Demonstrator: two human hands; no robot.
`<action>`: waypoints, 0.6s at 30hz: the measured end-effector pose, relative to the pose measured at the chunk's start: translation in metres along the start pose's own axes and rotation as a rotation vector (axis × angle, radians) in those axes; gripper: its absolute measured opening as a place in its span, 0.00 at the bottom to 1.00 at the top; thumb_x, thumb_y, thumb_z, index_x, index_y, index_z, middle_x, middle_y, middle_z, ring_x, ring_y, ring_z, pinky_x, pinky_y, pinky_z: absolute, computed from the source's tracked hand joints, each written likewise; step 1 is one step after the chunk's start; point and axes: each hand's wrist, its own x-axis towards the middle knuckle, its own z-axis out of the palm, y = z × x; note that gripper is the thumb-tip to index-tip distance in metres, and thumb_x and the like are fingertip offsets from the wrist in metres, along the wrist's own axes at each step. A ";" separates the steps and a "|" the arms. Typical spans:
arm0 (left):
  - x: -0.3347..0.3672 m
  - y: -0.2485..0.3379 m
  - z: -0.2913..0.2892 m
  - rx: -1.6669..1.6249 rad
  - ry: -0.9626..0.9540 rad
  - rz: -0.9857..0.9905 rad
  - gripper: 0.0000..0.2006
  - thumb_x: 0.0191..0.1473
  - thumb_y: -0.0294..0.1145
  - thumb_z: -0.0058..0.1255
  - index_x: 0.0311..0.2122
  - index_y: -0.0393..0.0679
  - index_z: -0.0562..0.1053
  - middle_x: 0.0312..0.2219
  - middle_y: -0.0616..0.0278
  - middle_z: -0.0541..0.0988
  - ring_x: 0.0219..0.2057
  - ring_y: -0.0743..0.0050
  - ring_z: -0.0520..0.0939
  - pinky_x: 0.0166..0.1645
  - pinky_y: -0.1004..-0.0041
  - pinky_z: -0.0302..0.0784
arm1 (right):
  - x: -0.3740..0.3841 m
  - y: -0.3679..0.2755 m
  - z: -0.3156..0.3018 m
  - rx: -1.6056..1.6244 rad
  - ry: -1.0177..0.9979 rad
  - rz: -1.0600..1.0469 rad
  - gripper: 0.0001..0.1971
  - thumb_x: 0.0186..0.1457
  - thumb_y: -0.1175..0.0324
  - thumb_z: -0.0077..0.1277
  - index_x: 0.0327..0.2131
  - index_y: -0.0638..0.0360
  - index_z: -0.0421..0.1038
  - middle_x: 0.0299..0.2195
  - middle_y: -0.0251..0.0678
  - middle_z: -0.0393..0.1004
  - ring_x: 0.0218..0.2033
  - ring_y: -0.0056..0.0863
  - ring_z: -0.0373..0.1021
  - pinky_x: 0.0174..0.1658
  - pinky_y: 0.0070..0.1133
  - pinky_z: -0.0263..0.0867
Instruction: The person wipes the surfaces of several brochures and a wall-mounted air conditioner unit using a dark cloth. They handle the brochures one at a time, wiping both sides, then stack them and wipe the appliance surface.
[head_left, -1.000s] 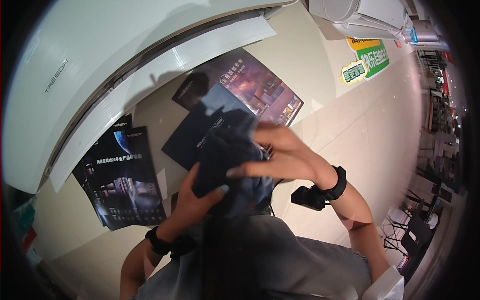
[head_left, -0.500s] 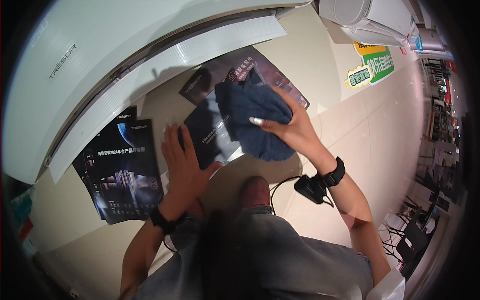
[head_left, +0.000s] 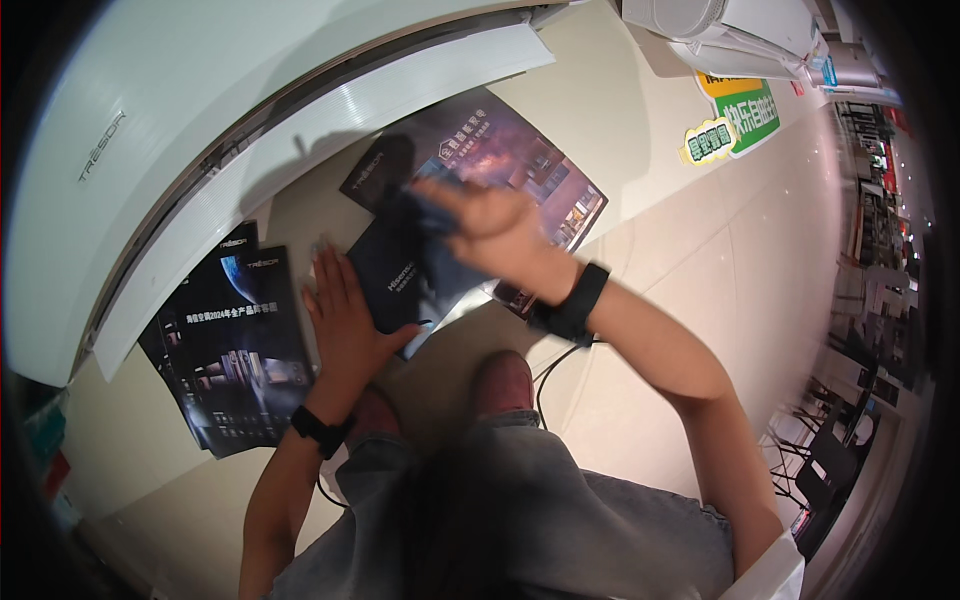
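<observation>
A dark blue booklet (head_left: 375,262) lies on the pale surface in front of me. My left hand (head_left: 350,325) rests flat along its left edge, fingers stretched, thumb over the lower corner. In my right hand (head_left: 500,235), smeared by motion, is a dark blue cloth (head_left: 432,235), bunched against the booklet and covering its right part. Beneath and beyond the booklet lies a larger purple and black brochure (head_left: 500,140) with pictures of rooms. Left of my left hand, overlapping black brochures (head_left: 235,350) show a blue planet and appliances.
A large white appliance (head_left: 200,90) with a raised flap (head_left: 330,125) curves along the far left. Another white unit (head_left: 735,30) stands at the upper right, near a green and yellow sign (head_left: 745,115). A black cable (head_left: 545,385) runs beside my shoe (head_left: 503,385).
My right hand has swept left with the cloth, uncovering more of the purple brochure. The cloth looks more bunched. My left hand stays on the booklet's edge.
</observation>
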 end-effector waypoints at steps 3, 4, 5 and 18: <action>0.001 0.004 0.000 0.003 -0.002 0.003 0.66 0.32 0.64 0.63 0.65 0.27 0.43 0.66 0.37 0.42 0.69 0.45 0.40 0.67 0.42 0.34 | 0.023 0.044 -0.019 -0.048 0.141 0.180 0.35 0.46 0.61 0.57 0.60 0.39 0.60 0.34 0.45 0.73 0.29 0.43 0.75 0.29 0.33 0.72; 0.001 0.003 0.000 0.009 -0.004 0.000 0.66 0.32 0.65 0.63 0.65 0.27 0.43 0.66 0.37 0.42 0.69 0.45 0.40 0.67 0.42 0.34 | 0.028 0.046 -0.021 -0.059 0.186 0.233 0.35 0.47 0.60 0.56 0.61 0.39 0.59 0.34 0.45 0.74 0.30 0.41 0.75 0.30 0.33 0.72; 0.000 0.002 0.000 0.014 -0.003 -0.001 0.66 0.32 0.66 0.63 0.65 0.27 0.43 0.66 0.37 0.42 0.69 0.45 0.40 0.67 0.42 0.34 | 0.025 0.041 -0.019 -0.053 0.162 0.196 0.35 0.47 0.60 0.56 0.61 0.39 0.59 0.35 0.44 0.74 0.30 0.41 0.75 0.30 0.33 0.72; 0.003 0.008 -0.010 0.039 -0.075 -0.020 0.68 0.29 0.66 0.65 0.65 0.26 0.42 0.66 0.37 0.43 0.69 0.43 0.39 0.67 0.43 0.34 | -0.007 -0.011 0.011 -0.031 0.039 -0.110 0.37 0.41 0.62 0.61 0.59 0.38 0.63 0.33 0.41 0.73 0.28 0.35 0.75 0.29 0.30 0.72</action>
